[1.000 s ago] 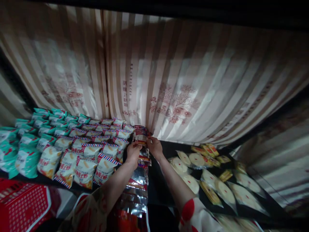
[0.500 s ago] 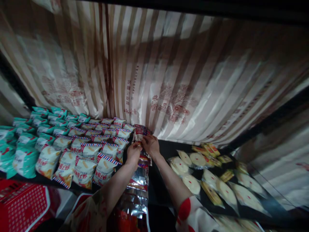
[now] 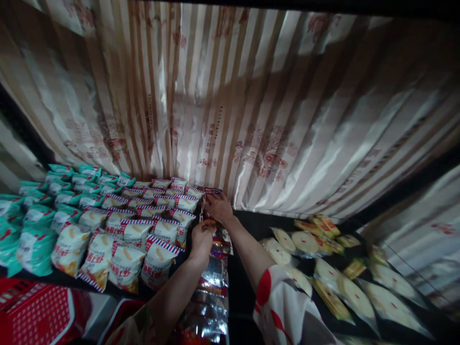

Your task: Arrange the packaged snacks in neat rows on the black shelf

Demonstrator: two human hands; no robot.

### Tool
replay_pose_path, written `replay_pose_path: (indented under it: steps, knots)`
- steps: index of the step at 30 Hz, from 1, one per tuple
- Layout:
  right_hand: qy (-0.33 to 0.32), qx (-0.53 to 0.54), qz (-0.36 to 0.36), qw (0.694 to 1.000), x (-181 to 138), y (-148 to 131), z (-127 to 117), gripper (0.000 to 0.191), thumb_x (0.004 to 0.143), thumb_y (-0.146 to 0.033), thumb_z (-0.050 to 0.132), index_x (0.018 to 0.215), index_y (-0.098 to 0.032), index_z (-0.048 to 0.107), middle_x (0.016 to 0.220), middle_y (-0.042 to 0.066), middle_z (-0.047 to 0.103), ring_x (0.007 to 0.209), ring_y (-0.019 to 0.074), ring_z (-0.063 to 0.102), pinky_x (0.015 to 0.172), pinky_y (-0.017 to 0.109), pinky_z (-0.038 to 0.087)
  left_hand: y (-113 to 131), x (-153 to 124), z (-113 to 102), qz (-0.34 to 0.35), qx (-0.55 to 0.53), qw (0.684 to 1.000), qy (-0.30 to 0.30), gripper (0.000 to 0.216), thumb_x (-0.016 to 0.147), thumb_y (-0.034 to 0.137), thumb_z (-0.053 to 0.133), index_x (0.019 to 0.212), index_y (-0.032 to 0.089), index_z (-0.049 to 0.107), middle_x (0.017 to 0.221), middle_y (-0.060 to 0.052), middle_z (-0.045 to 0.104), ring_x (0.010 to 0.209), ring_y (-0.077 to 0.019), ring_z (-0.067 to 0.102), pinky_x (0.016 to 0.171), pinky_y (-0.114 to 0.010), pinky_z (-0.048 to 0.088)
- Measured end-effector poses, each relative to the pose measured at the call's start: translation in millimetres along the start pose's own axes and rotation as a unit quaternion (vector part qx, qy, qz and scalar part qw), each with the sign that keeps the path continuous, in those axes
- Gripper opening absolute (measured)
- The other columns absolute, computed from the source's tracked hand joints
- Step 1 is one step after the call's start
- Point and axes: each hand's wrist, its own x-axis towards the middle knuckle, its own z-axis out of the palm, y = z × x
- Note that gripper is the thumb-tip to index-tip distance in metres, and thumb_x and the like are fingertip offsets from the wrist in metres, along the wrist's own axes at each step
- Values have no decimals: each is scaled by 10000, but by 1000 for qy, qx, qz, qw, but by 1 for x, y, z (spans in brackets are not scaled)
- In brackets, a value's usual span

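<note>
A column of shiny flat snack packets point(image 3: 212, 280) runs from the front of the dark shelf to its back, between my forearms. At the far end my right hand point(image 3: 219, 208) lies over a dark red packet point(image 3: 212, 190), fingers stretched forward and pressing on it. My left hand point(image 3: 203, 239) is just nearer to me, at the column's left side. Its fingers are curled together at a packet's edge; what they pinch is too dim to make out. To the left stand rows of white snack bags point(image 3: 160, 261) with striped tops.
Teal snack bags point(image 3: 38, 244) fill the shelf's far left. Bagged round pale flat cakes point(image 3: 355, 299) and yellow packets point(image 3: 332, 302) lie on the right. A striped curtain point(image 3: 258, 105) closes off the back. Below the shelf's front edge, at left, is a red basket point(image 3: 39, 311).
My right hand has moved from beside the left hand towards the back and flattened over the far packet. My left hand remains curled at the column. The view has shifted slightly.
</note>
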Motion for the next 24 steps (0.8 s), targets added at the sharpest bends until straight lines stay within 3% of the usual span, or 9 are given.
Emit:
replay_pose_path:
  steps: [3,6,14,19,24]
  knots:
    - [-25,3,14,1000,-4,-2,7,467,888,-496,378,1289,-287,495,1390,40,457,1349,343,231,1039,526,237,2,-2,-2,-1,9,1000,9,151,595,73,550,673,146,657,656,-10,645,618,-111,557,625,-222,423]
    - [-35,1,29,999,-5,-2,13,485,887,-522,363,1318,-323,460,1428,24,408,1364,354,182,1049,536,201,1,-2,-4,-5,16,1000,15,164,589,58,542,665,144,658,655,-14,648,636,-120,568,631,-225,433]
    - [-61,-2,40,997,-5,1,21,491,910,-513,284,1359,-350,398,1473,29,333,1363,360,192,1046,549,184,-6,0,-6,0,18,1000,0,169,594,79,544,687,148,668,672,-20,656,649,-133,583,631,-232,450]
    - [-41,-11,35,998,-7,0,23,482,912,-502,294,1354,-348,405,1467,40,343,1356,361,211,1034,551,204,-4,0,-5,-4,44,999,-4,161,590,69,527,631,158,654,614,-10,637,593,-128,563,589,-226,432]
    - [-67,2,58,996,-4,-3,19,493,910,-518,287,1364,-352,387,1475,35,328,1362,352,203,1036,554,197,0,3,-5,46,91,995,5,137,582,76,552,616,162,653,662,-17,640,628,-134,569,604,-224,434]
